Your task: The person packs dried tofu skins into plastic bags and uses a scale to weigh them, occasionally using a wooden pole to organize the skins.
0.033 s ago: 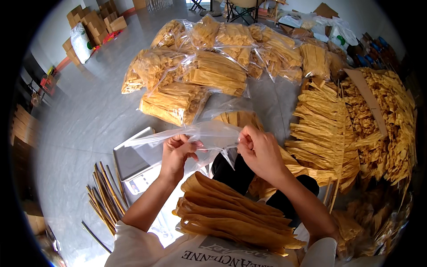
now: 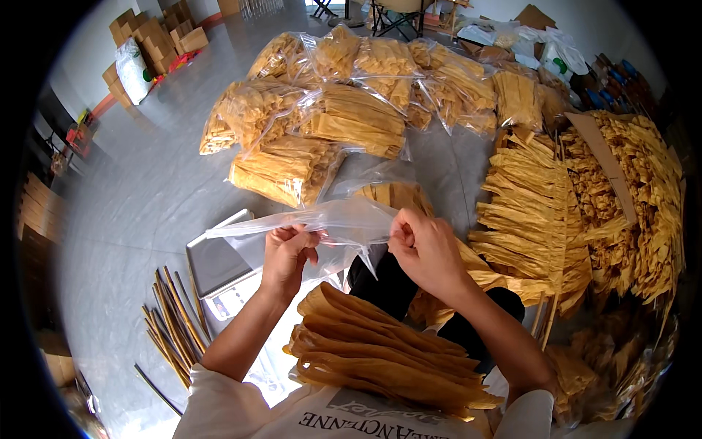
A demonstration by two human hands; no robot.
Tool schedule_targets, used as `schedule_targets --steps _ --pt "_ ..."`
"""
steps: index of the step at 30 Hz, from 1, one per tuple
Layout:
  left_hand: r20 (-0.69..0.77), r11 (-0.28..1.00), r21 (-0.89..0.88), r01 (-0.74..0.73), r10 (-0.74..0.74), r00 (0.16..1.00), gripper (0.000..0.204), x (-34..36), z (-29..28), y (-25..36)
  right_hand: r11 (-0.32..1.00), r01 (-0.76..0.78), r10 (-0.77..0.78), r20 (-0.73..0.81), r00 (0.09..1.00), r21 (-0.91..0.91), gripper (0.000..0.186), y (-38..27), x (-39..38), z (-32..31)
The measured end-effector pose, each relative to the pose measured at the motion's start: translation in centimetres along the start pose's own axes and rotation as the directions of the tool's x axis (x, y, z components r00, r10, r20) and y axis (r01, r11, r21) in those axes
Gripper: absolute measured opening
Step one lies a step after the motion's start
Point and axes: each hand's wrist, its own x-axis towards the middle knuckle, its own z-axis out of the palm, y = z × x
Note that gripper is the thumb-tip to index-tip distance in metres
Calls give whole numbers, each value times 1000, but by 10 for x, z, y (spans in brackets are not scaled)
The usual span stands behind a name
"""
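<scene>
A clear plastic bag (image 2: 340, 218) is stretched between my hands above my lap. Its far-left edge is pinched in my left hand (image 2: 284, 263), thumb and fingers curled together. My right hand (image 2: 430, 252) is closed on the other end of the bag, its fingertips partly hidden. Across my lap, below both hands, rests a bundle of long, wrinkled golden-brown sheets (image 2: 380, 351) that look like dried tofu skin. Just beyond the bag lies a filled bag of similar sheets (image 2: 398, 194).
A scale with a metal tray (image 2: 223, 263) stands left of my hands, beside a cluster of thin sticks (image 2: 172, 322). Several filled bags (image 2: 351, 121) lie ahead. Stacked yellow sheets (image 2: 523, 212) rise at the right, with a cardboard strip (image 2: 603, 161) on them. Cardboard boxes (image 2: 153, 44) stand far left.
The plastic bag between my hands has shifted slightly and its folds differ. My left hand has moved a little to the left; my right hand stays about where it was.
</scene>
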Motion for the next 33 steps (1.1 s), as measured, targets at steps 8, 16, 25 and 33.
schedule_targets --steps 8,16,25,33 --pt "452 995 97 23 -65 890 20 -13 -5 8 1000 13 -12 -41 999 6 9 3 0 14" --pt "328 908 408 96 -244 913 10 -19 -6 42 754 -488 419 251 873 440 15 14 -6 19" --pt "700 756 472 -453 -9 714 18 -14 -28 46 989 134 -127 -111 986 56 13 -3 -2 15" --pt "361 984 -132 -117 158 919 12 -19 -63 63 810 -425 354 240 904 404 18 39 -6 22"
